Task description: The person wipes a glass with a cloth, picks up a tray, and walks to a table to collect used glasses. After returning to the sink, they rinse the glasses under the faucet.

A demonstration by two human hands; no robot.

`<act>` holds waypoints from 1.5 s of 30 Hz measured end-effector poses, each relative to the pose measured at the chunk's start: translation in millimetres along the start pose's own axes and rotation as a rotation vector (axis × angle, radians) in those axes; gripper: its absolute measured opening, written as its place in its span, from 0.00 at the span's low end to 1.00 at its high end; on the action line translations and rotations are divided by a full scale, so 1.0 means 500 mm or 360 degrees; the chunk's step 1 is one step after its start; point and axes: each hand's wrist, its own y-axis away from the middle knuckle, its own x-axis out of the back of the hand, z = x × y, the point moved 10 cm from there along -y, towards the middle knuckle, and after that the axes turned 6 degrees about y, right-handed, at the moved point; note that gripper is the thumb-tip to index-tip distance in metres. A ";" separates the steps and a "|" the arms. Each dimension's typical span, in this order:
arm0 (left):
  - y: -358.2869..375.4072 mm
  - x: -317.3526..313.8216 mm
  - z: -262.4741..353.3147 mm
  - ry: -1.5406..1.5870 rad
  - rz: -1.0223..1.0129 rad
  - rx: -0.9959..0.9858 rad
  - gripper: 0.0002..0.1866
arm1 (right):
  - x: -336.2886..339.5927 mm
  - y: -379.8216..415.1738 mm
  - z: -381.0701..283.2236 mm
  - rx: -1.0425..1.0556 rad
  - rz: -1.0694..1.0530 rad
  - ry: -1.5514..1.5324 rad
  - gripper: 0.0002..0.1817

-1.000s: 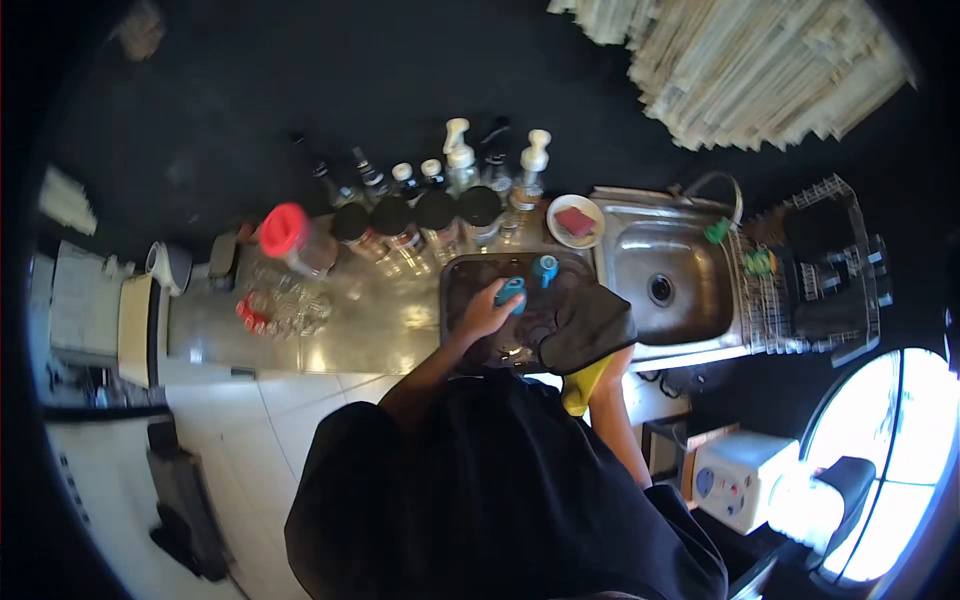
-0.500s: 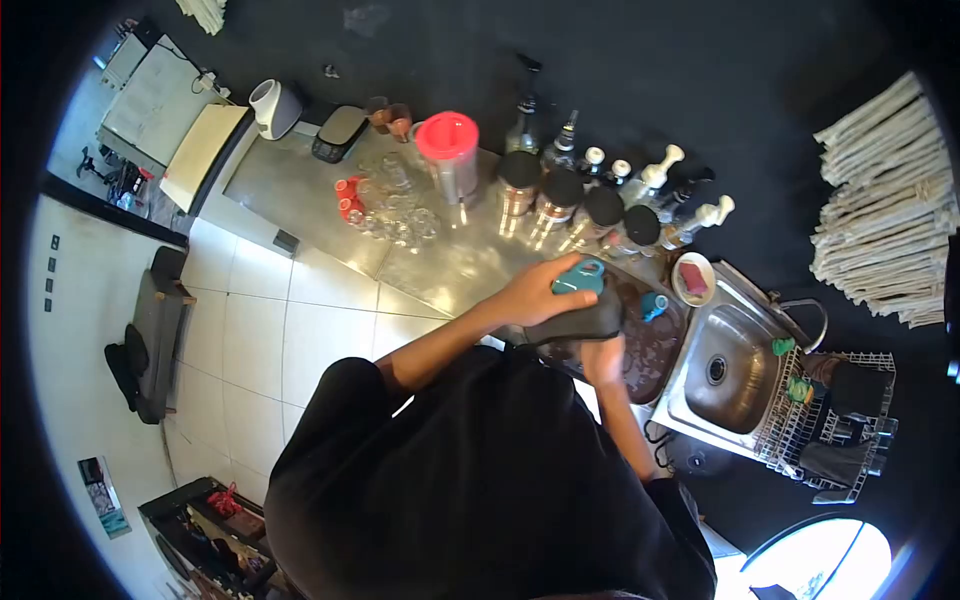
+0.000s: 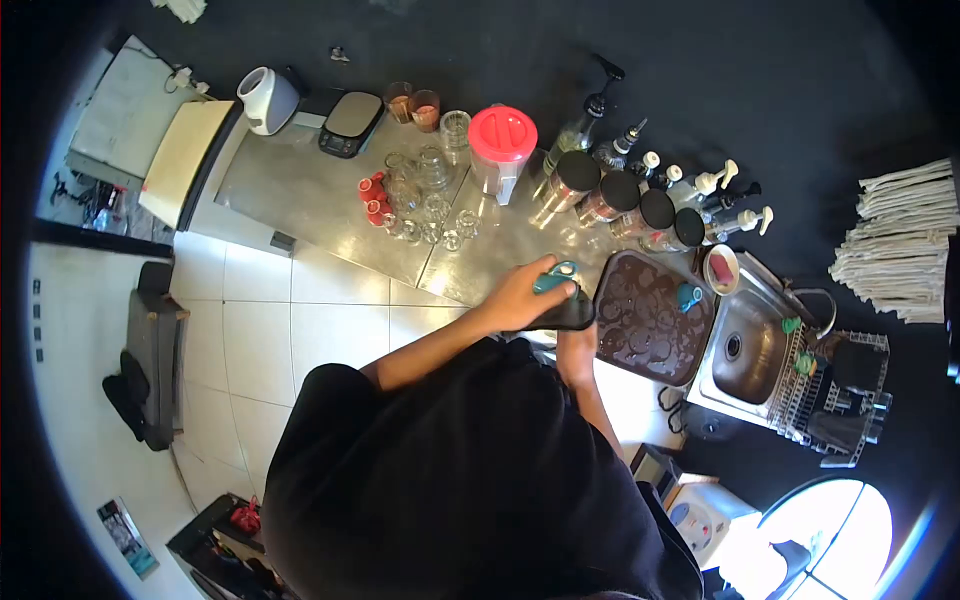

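Note:
My left hand [image 3: 520, 298] is closed around a teal lid with a loop [image 3: 556, 277], over the counter's front edge. Below the lid hangs a dark piece that looks like cloth [image 3: 565, 313]; what it covers is hidden. My right hand [image 3: 577, 357] reaches up under the dark piece, and its fingers are mostly hidden behind it. Right of my hands lies a wet brown tray [image 3: 650, 335]. A second teal piece with a blue loop [image 3: 689, 296] rests on that tray.
A steel sink [image 3: 745, 360] and a wire rack [image 3: 800, 385] stand to the right. Behind are black-lidded jars [image 3: 615, 195], pump bottles and a red-lidded pitcher [image 3: 500, 150]. Glass cups [image 3: 430, 190] and a scale [image 3: 352, 122] are at the left of the counter [image 3: 290, 190].
My hands have moved off the tray's left side toward the counter edge, carrying the teal lid and dark piece. More of the tray shows. The camera view has also shifted.

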 end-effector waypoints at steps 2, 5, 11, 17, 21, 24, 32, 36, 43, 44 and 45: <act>0.008 -0.011 0.048 -0.0147 -0.0068 -0.0385 0.19 | 0.007 -0.002 0.028 -0.0264 -0.0014 -0.0984 0.13; 0.012 -0.046 0.040 -0.0283 -0.0263 -0.0427 0.20 | 0.049 0.006 0.055 -0.0337 0.0150 -0.0925 0.12; 0.022 -0.121 -0.083 0.0208 -0.0743 -0.0053 0.24 | 0.105 0.058 0.150 -0.0434 0.0583 -0.0724 0.08; 0.044 -0.131 -0.148 0.0982 -0.0798 0.0420 0.36 | 0.111 0.037 0.132 -0.0381 0.0632 -0.1461 0.18; 0.004 -0.092 -0.168 0.1056 -0.0645 0.0314 0.38 | 0.104 0.016 0.058 -0.0068 0.0373 -0.1805 0.21; -0.033 -0.050 -0.203 0.0861 -0.0454 0.0264 0.32 | 0.132 0.010 0.065 -0.0002 0.0518 -0.1859 0.23; -0.086 0.121 -0.293 0.0076 0.0257 -0.0154 0.33 | 0.201 0.027 0.080 0.0031 0.0758 -0.1842 0.23; -0.088 0.258 -0.296 0.0018 0.0691 0.0053 0.33 | 0.222 0.051 0.095 0.0040 0.0879 -0.1850 0.26; -0.168 0.335 -0.366 -0.0740 0.0759 0.0180 0.36 | 0.233 0.069 0.111 -0.0017 0.0940 -0.1852 0.26; -0.176 0.332 -0.390 -0.0793 0.0679 0.0378 0.36 | 0.236 0.070 0.114 -0.0032 0.0954 -0.1854 0.24; -0.183 0.333 -0.399 -0.0789 0.0684 0.0379 0.36 | 0.237 0.070 0.112 -0.0049 0.0968 -0.1855 0.22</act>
